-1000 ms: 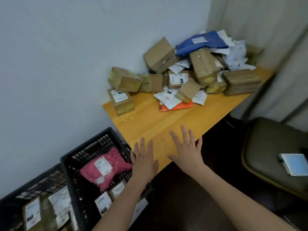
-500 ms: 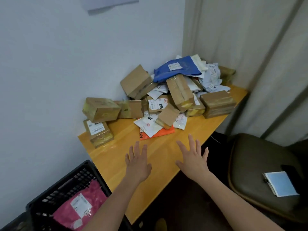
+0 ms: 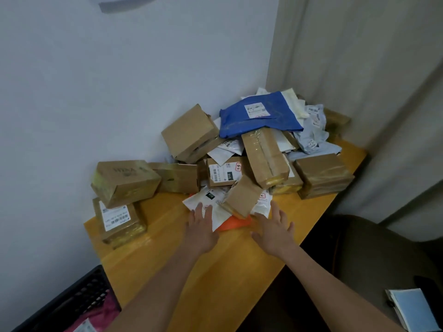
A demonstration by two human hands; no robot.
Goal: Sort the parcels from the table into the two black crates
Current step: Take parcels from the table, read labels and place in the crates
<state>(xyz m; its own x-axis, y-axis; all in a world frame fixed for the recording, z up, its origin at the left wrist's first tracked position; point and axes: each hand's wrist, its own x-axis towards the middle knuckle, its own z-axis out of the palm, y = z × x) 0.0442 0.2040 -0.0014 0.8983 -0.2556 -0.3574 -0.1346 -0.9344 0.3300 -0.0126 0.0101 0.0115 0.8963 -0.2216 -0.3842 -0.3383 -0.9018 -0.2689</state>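
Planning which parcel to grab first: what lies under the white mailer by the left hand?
An orange envelope shows from under the white mailer; most of it is covered. Anything else underneath is hidden.

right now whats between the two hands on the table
In the head view, an orange mailer pokes out between the left hand and right hand, lying under a white mailer. Nearer the wrists, the table is bare.

"010" on box label [image 3: 224,172], white mailer tag [image 3: 210,195]
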